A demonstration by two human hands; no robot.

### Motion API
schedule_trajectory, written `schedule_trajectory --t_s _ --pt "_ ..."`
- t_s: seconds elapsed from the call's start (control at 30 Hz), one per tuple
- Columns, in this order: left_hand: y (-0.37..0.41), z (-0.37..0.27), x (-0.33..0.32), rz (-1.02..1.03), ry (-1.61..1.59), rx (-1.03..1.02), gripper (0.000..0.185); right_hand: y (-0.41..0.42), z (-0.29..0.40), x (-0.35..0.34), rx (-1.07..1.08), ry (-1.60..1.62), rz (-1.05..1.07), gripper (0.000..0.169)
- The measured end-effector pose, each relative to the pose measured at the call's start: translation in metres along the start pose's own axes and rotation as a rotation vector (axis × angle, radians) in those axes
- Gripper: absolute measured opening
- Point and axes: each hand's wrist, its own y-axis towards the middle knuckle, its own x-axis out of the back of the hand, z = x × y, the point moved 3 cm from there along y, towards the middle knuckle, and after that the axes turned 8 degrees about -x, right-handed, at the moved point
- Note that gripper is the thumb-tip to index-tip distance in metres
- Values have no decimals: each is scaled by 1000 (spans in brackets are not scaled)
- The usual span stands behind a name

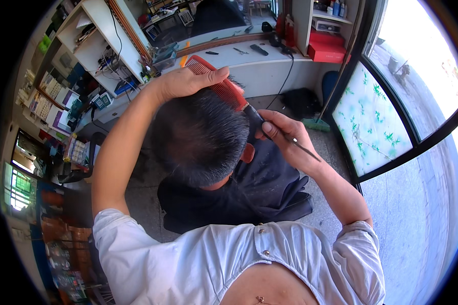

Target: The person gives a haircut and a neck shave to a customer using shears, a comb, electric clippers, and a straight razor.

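Observation:
Before me sits a person whose head of short dark hair (206,133) is bent forward, a dark barber's cape (252,194) over the shoulders. My left hand (192,81) reaches over the front of the head. Its thumb lies against a red comb (231,94), whose teeth slant along the right side of the hair. At the comb's lower end, my right hand (288,137) grips a slim dark tool (255,116). A thin dark tail of it passes over the wrist. Whether this is a trimmer or the comb's own handle, I cannot tell.
On the white counter (229,63) ahead lie scissors (241,51), a black hair clipper (258,49) and a corded hair dryer (275,39). Red boxes (326,49) stand at its right end. A broom (316,124) and dark cut hair (301,101) are near the glass door (381,122).

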Motion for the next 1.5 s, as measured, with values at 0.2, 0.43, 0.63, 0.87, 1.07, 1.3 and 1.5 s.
schedule_trajectory --t_s 0.2,0.43,0.63,0.87,1.07,1.3,1.5 --pt "0 -11 -2 -67 28 -27 34 17 -45 41 -523 329 53 40" --pt "-2 -23 -2 -100 74 -38 32 16 -25 37 -435 -253 403 33" --pt "-5 -18 0 -161 100 46 34 39 -10 33 -378 -375 451 34" --pt "-5 -11 3 -132 75 50 33 56 -5 33 -356 -292 525 32" --pt "-3 -12 0 -68 44 12 32 56 0 36 -379 -331 479 25" --pt "-1 -12 -1 -33 -93 -89 31 40 -22 35 -185 121 294 16" --pt "-8 -5 3 -87 -80 -56 32 22 -19 -3 -373 282 231 23"
